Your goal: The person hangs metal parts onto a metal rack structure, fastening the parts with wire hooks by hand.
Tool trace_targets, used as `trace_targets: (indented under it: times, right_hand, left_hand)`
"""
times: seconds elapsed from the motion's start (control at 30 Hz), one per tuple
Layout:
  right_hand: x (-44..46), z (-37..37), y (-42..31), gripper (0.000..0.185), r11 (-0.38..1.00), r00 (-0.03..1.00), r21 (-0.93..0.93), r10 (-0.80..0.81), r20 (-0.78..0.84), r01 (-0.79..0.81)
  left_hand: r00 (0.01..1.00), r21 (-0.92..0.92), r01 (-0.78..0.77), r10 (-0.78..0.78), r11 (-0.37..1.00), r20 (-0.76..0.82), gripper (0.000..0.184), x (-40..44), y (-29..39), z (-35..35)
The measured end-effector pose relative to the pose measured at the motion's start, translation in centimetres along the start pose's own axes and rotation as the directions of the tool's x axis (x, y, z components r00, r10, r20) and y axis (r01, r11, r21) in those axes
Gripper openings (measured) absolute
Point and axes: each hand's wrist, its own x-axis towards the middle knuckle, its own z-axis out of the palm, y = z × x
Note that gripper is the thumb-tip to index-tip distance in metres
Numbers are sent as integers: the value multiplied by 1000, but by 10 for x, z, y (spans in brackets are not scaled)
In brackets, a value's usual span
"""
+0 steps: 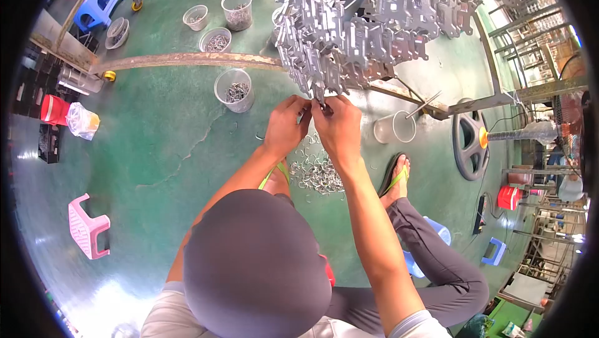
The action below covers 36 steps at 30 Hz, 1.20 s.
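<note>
Many grey stamped metal parts hang in a dense cluster at the top centre. At its lower tip, my left hand and my right hand meet with fingers pinched around the lowest metal piece. What exactly lies between the fingertips is too small to make out. Below my hands, a pile of small curved metal hooks lies on the green floor between my feet. To the left of my hands stands a clear plastic tub of similar hooks.
More tubs of hooks stand beyond a rusty frame bar. A clear cup with a rod is to the right, near a black handwheel. A pink stool is at left, a blue stool upper left.
</note>
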Motion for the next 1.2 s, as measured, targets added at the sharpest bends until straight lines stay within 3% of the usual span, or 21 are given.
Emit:
trace_targets:
  times: [0.17,0.27,0.3,0.37,0.4,0.5,0.63,0.8,1.07,1.2]
  right_hand:
    - [7,2,-13,20,997,998,-39,63,-29,-64]
    - [15,2,-13,19,991,998,-118,64,-9,-64]
    - [18,1,-12,20,989,999,-143,43,-3,-43]
    - [22,0,-11,20,986,1000,-164,22,1,-22]
    - [24,-1,-12,21,986,1000,-163,17,-3,-18]
    - [27,0,-10,25,989,1000,-146,23,-16,-25]
    - [24,1,-3,29,981,998,-189,-54,-32,47]
    - [2,-11,0,26,991,997,-108,71,-43,-76]
    - [-17,-24,7,25,993,993,-30,114,-21,-114]
    - [-21,-30,0,22,975,975,6,222,4,-222]
  left_hand:
    - [999,-91,38,-39,995,-13,13,6,6,-3]
    - [942,-210,334,-320,919,99,17,10,-5,0]
    - [908,-445,411,-403,796,118,19,14,-12,2]
    - [820,-799,462,-528,385,220,24,26,-32,3]
    - [818,-794,496,-496,352,291,35,32,-43,1]
    - [829,-873,464,-423,153,366,32,46,-58,-2]
    - [787,-838,497,-524,223,327,33,46,-60,-1]
    - [704,-751,614,-599,242,382,35,39,-42,1]
    - [700,-731,658,-503,181,507,28,20,-31,14]
    - [738,-763,621,-460,179,493,28,11,-35,21]
